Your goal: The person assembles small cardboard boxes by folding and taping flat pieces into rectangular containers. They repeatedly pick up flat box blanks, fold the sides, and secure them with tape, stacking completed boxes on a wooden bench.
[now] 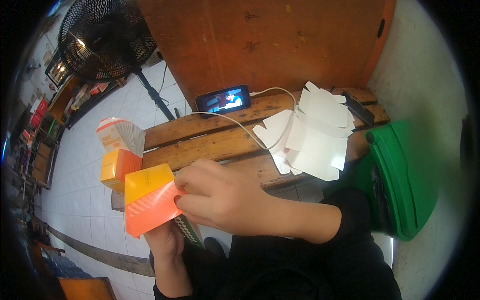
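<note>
Low and left of centre I hold a yellow and orange carton (150, 186), its glossy panel tilted up. My left hand (169, 239) supports it from underneath, the fingers mostly hidden behind the panel. At the carton's right edge, my right hand (215, 192) pinches with thumb and fingers. A green and white checked strip (187, 231) shows below my right hand; whether it belongs to the carton I cannot tell. Just beyond stands another yellow and orange box (120, 166), closed. Behind that box is a fanned stack of flat cartons (122, 136).
A slatted wooden bench (185, 150) spans the middle. On it lie white unfolded cartons (320, 135), a lit phone (223, 101) with a white cable (240, 125), and a dark oblong object (357, 107). A green bin (405, 175) stands right; a black fan (107, 37) stands far left.
</note>
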`<state>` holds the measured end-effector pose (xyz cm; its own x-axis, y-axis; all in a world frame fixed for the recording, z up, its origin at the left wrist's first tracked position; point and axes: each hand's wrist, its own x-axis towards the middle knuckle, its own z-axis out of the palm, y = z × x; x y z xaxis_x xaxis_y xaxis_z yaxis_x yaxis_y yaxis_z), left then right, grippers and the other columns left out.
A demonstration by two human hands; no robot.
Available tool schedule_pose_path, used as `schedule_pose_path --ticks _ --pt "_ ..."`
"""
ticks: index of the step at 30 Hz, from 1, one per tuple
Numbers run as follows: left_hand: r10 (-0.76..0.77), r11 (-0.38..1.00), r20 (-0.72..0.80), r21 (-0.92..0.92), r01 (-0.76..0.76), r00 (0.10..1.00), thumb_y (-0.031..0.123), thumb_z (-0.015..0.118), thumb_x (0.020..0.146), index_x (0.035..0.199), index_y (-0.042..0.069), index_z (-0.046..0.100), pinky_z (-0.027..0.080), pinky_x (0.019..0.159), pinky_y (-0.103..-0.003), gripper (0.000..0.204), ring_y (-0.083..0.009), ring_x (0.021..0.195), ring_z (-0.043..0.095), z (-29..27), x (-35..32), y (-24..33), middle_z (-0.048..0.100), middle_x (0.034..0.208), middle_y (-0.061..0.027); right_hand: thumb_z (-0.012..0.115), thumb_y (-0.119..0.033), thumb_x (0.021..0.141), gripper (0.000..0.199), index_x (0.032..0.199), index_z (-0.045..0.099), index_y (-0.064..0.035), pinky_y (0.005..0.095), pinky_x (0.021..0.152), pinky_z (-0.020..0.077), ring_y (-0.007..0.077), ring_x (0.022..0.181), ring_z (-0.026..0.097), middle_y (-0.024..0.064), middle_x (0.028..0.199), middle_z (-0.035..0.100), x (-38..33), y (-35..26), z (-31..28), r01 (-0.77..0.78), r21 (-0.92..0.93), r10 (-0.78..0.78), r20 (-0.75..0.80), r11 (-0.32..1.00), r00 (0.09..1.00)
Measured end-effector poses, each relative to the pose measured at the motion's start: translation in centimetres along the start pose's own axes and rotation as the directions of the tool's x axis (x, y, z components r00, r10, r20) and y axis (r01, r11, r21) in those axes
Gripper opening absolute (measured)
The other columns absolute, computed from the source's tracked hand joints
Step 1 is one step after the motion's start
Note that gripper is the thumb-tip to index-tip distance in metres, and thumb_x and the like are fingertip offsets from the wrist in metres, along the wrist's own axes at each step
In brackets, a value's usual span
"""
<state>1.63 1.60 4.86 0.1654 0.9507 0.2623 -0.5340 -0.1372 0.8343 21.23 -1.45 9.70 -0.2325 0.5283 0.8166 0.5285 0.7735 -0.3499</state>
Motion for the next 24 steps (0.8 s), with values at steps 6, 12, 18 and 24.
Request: schedule_pose_path --ticks 6,12,18,24 --pt "0.129 0.96 0.126 0.231 -0.156 0.984 0.009 0.071 0.099 0.14 0.002 0.055 0.053 0.105 -0.037 0.044 -0.0231 0.121 0.064 0.2 -1.2 0.2 0.063 0.136 -0.0115 0.085 -0.006 0.08 0.017 0.091 0.072 -0.0058 0.0321 0.079 0.0573 0.0274 0.098 0.064 0.0122 0.109 0.063 -0.2 0.0 -0.1 -0.07 0.228 0.089 -0.075 0.971 0.993" --pt "0.167 0.92 0.163 0.33 -0.213 0.972 0.01 0.072 0.097 0.135 0.004 0.061 0.052 0.104 -0.035 0.04 -0.0217 0.118 0.065 0.0 -1.1 0.4 0.066 0.133 -0.0094 0.085 -0.005 0.08 0.018 0.093 0.074 -0.0064 0.0316 0.08 0.0582 0.0256 0.101 0.065 0.0118 0.11 0.063 -0.7 -0.2 1.0 -0.104 0.298 0.147 -0.125 0.949 0.981" --pt "0.168 0.882 0.115 0.427 -0.201 0.979 0.01 0.073 0.096 0.134 0.003 0.059 0.053 0.102 -0.037 0.041 -0.0222 0.118 0.065 -0.1 -1.4 1.2 0.067 0.129 -0.0092 0.08 -0.009 0.081 0.015 0.091 0.068 -0.007 0.0401 0.082 0.0509 0.0302 0.099 0.061 0.0107 0.108 0.058 -0.6 -0.2 1.5 -0.096 0.348 0.142 -0.107 0.932 0.984" --pt "0.016 0.985 -0.086 0.171 -0.001 0.996 0.006 0.08 0.09 0.13 -0.001 0.06 0.054 0.098 -0.033 0.045 -0.021 0.11 0.068 -0.2 -1.1 0.5 0.069 0.124 -0.0114 0.077 -0.009 0.085 0.014 0.093 0.066 -0.0027 0.04 0.083 0.0515 0.0321 0.1 0.061 0.0125 0.106 0.058 -0.3 0.2 1.7 -0.103 0.402 0.137 -0.056 0.91 0.989"
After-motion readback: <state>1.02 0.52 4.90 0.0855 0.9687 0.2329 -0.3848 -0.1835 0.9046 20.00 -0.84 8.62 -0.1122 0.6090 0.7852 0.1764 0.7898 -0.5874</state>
